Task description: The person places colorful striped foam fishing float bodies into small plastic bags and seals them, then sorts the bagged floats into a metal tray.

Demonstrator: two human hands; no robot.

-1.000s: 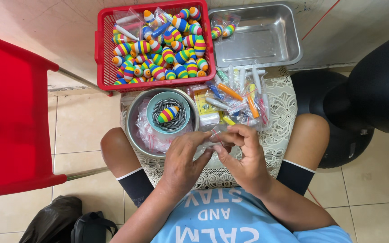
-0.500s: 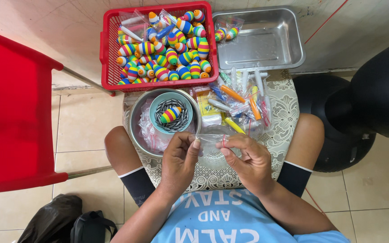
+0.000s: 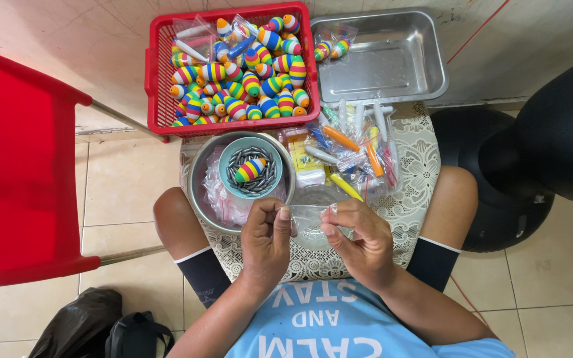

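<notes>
Both hands over the near edge of a small desk (image 3: 419,166) with a white lace cover. Left hand (image 3: 265,242) and right hand (image 3: 359,238) each pinch one side of a small clear plastic bag (image 3: 308,222), thumbs and forefingers closed on its top edge, bag held between them just above the lace.

Just far-left of the hands: steel bowl (image 3: 200,192) holding crumpled clear bags and a teal bowl (image 3: 252,167) of small dark metal pieces with one rainbow-striped float (image 3: 250,170) on top. Far right of that, a loose pile of clear packets (image 3: 356,142) with orange, yellow, blue and white sticks inside. Yellow card label (image 3: 306,159) lies between bowl and packets.

Far side: red plastic basket (image 3: 154,73) full of striped floats, some bagged. Right of it a steel tray (image 3: 392,59), two bagged floats at its left corner. Red chair (image 3: 14,166) at left.
</notes>
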